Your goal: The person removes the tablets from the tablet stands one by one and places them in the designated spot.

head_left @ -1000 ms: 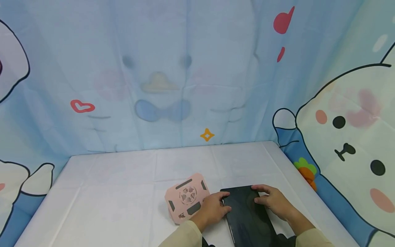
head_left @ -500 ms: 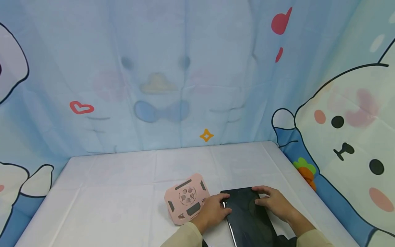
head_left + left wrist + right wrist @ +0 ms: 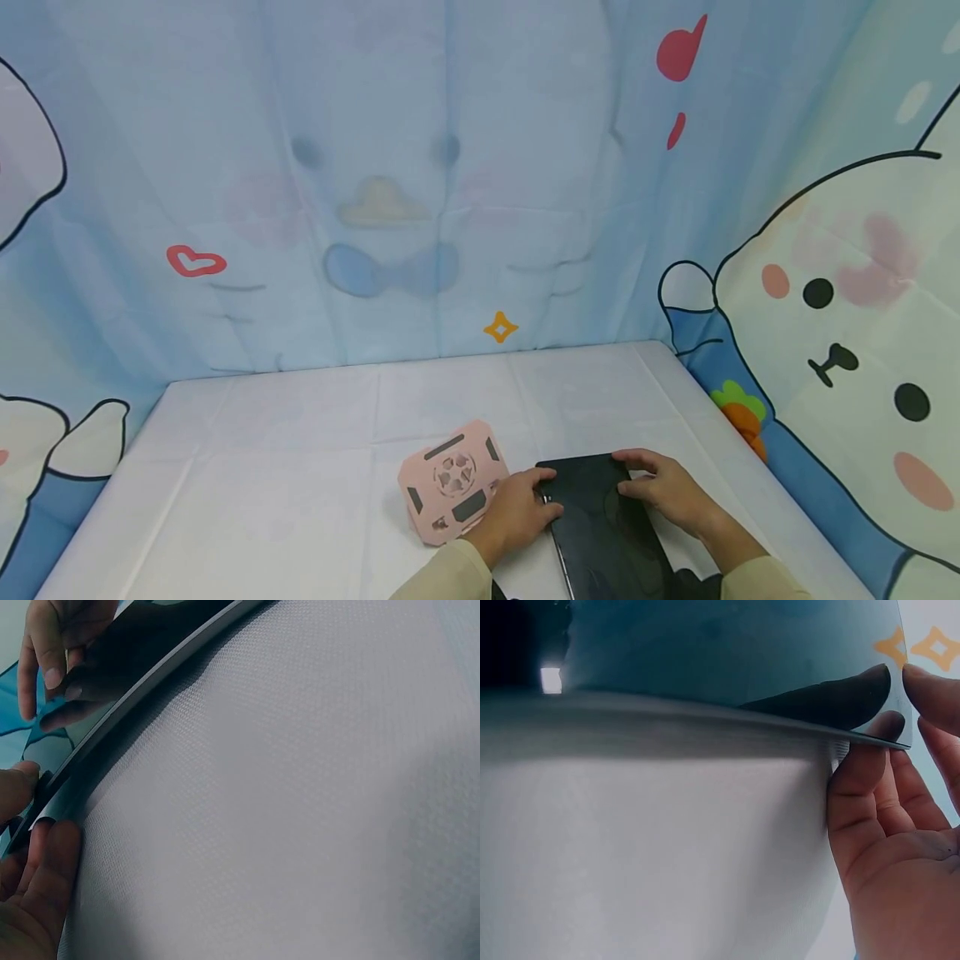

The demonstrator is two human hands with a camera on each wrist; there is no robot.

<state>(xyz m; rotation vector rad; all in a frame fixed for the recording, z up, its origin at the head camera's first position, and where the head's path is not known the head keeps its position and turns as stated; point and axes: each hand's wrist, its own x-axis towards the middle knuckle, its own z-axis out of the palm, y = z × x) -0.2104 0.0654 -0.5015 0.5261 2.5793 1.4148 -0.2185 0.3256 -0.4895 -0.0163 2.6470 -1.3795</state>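
A black glossy tablet (image 3: 611, 542) lies lengthwise toward the person at the lower right of the head view. My left hand (image 3: 513, 512) grips its left edge near the far corner. In the left wrist view, the thumb (image 3: 16, 789) lies on the screen side and the fingers (image 3: 56, 859) curl beneath the thin tablet edge. At the far right corner my right hand (image 3: 667, 492) holds the tablet, thumb over the screen. The right wrist view shows fingers (image 3: 855, 784) bent at the edge below the reflective screen (image 3: 705, 645).
Just left of my left hand stands a pink slotted panel (image 3: 453, 483) with a round cut-out pattern, tilted like a stand. A white cloth covers the table (image 3: 262, 483). Behind it hangs a blue cartoon curtain (image 3: 375, 167), which also runs along both sides.
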